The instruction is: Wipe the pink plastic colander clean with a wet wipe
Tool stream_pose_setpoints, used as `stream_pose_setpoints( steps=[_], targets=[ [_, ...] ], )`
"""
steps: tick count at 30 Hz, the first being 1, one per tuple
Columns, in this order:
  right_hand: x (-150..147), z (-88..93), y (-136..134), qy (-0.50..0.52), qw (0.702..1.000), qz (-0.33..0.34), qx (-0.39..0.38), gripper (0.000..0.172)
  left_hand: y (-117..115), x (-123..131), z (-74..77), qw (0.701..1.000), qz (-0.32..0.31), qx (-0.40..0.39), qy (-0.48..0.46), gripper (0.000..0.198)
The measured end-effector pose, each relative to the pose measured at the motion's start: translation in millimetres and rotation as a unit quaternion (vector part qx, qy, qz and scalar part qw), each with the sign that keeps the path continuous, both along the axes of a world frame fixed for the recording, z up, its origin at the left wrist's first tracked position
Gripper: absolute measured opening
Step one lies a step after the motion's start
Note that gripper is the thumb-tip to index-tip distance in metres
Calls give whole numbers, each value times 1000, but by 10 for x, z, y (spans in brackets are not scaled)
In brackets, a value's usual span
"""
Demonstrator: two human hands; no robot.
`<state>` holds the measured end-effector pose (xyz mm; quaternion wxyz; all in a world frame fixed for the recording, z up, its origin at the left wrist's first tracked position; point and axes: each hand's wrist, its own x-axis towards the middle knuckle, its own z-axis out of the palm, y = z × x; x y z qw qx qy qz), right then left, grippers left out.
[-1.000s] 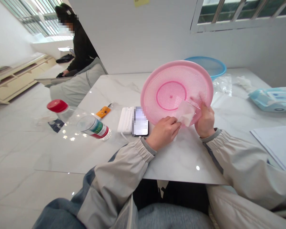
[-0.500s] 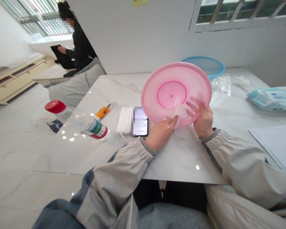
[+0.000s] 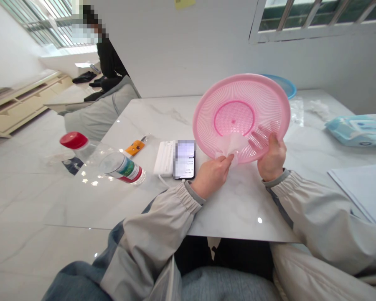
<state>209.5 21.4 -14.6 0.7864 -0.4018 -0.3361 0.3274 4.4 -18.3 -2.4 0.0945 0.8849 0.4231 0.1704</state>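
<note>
A round pink plastic colander (image 3: 207, 108) is held tilted above the table, its inside facing me. My right hand (image 3: 273, 159) grips its lower right rim, thumb on the inner side and fingers behind, showing through the mesh. My left hand (image 3: 214, 173) is closed on a thin white wipe (image 3: 233, 143) at the colander's lower edge. The wipe lies against the inner mesh, partly bunched under the fingers.
On the marble-look table (image 3: 232, 217) are a phone (image 3: 185, 161), a white power bank (image 3: 163, 159), an orange tag (image 3: 134, 147) and a red-capped bottle (image 3: 128, 169). Behind stand a blue basin (image 3: 283, 85) and a wipes pack (image 3: 360, 129). Papers (image 3: 363, 188) lie right. A person (image 3: 111, 62) sits beyond.
The colander and my right hand have shifted slightly right, the colander also up, covering more of the blue basin. More of the wipe shows. The dark panel by the seated person has gone from view.
</note>
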Motion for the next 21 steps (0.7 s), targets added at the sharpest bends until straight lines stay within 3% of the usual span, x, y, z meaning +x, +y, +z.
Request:
stream_pose_setpoints(
  steps=[11, 17, 21],
  targets=[
    [78, -39, 31, 45, 999, 22, 18, 36, 18, -5, -45, 999, 46, -7, 1, 62],
    [74, -37, 48, 92, 994, 55, -13, 38, 20, -28, -32, 993, 73, 88, 6, 44],
    [85, -61, 70, 102, 991, 65, -49, 38, 26, -30, -14, 992, 77, 91, -43, 44]
  ],
)
